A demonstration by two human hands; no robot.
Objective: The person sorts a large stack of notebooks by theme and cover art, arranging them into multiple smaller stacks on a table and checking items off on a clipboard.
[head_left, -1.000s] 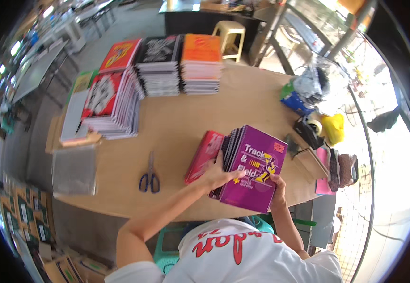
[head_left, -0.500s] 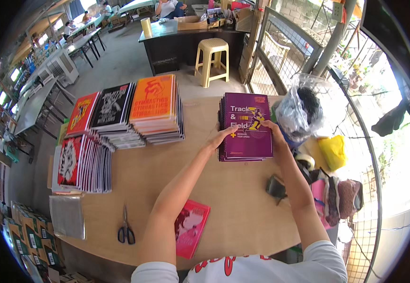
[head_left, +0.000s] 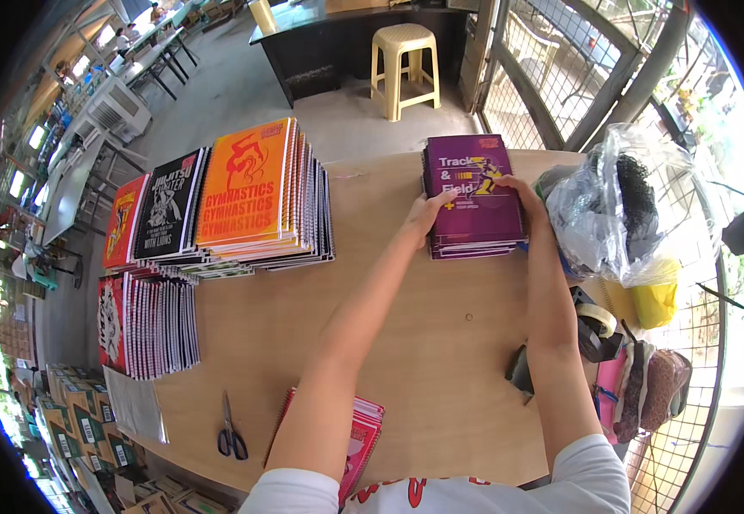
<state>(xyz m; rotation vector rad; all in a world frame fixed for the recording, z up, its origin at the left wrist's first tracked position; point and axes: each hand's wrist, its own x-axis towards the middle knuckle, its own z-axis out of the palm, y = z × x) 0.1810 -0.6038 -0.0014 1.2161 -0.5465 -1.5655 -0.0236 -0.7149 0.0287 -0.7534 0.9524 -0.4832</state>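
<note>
A stack of purple spiral notebooks (head_left: pixel 475 227) rests at the far side of the wooden table. My left hand (head_left: pixel 428 216) grips its left edge, thumb on the top cover. On the opposite edge, my right hand (head_left: pixel 523 197) presses in with the thumb over the cover; its other fingers are mostly hidden. Partly under my left forearm lie a few pinkish-red spiral notebooks (head_left: pixel 361 445) near the front edge.
Stacked notebooks with orange (head_left: pixel 248 184), black (head_left: pixel 166 206) and red (head_left: pixel 125 224) covers stand at left, above more red ones (head_left: pixel 112 321). Scissors (head_left: pixel 230 433) and clear plastic sleeves (head_left: pixel 138 407) lie front left. At right are a plastic bag (head_left: pixel 599 214), tape dispenser (head_left: pixel 596 330) and pouches (head_left: pixel 646 390).
Both hands have moved the purple stack away from me, toward the table's far edge. My view has shifted, and more of the pinkish-red notebooks' spines now shows.
</note>
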